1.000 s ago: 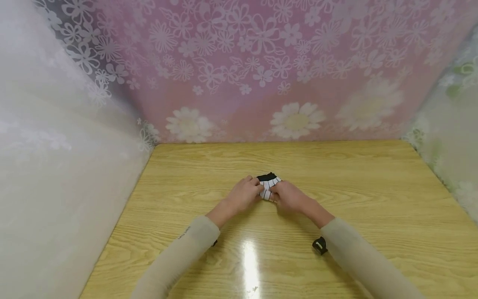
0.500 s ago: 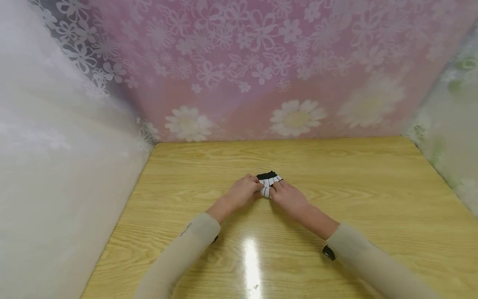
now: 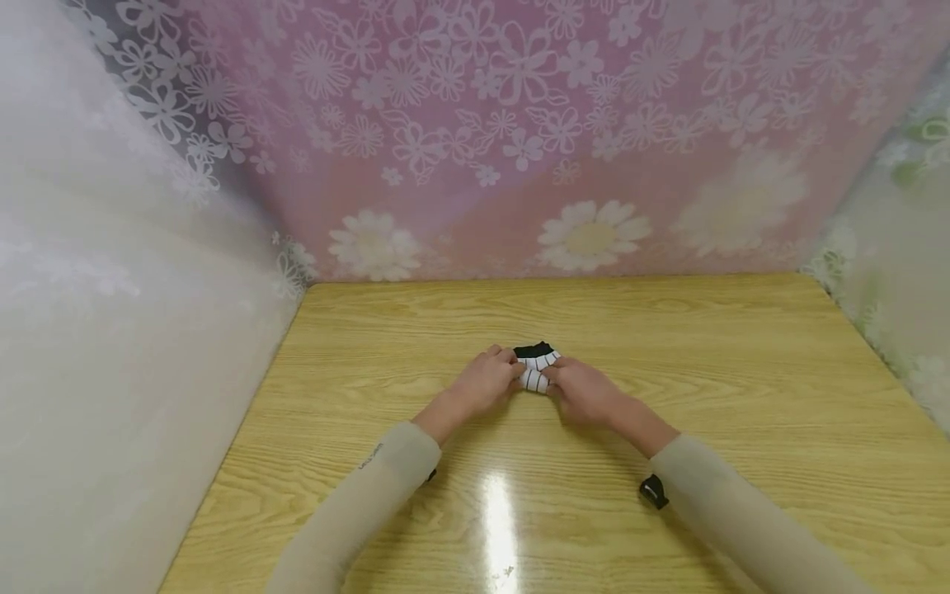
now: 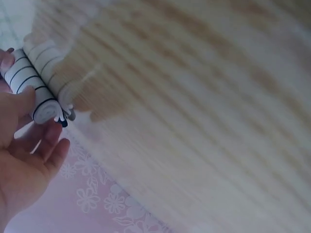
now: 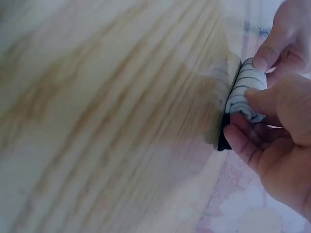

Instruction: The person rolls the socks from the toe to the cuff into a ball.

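Observation:
A white sock (image 3: 533, 382) with thin dark stripes and a black end lies on the table, partly rolled up. Its roll faces me in the head view, and the black end points away. My left hand (image 3: 486, 381) pinches the roll's left end, thumb on top, as the left wrist view shows along with the spiral end of the sock (image 4: 31, 80). At the other end, my right hand (image 3: 586, 392) pinches the roll between thumb and fingers. In the right wrist view its thumb presses the striped roll (image 5: 247, 82). Parts of the sock are hidden under the fingers.
The wood-grain table (image 3: 401, 330) runs back to a pink flowered backdrop (image 3: 460, 223). A pale sheet (image 3: 148, 346) hangs along the left side and another (image 3: 898, 272) along the right. A light glare lies on the table's near part.
My right hand drew back slightly, then returned to the right end of the roll with its thumb on it. My left hand stays nearly in place. The sock has shifted only slightly.

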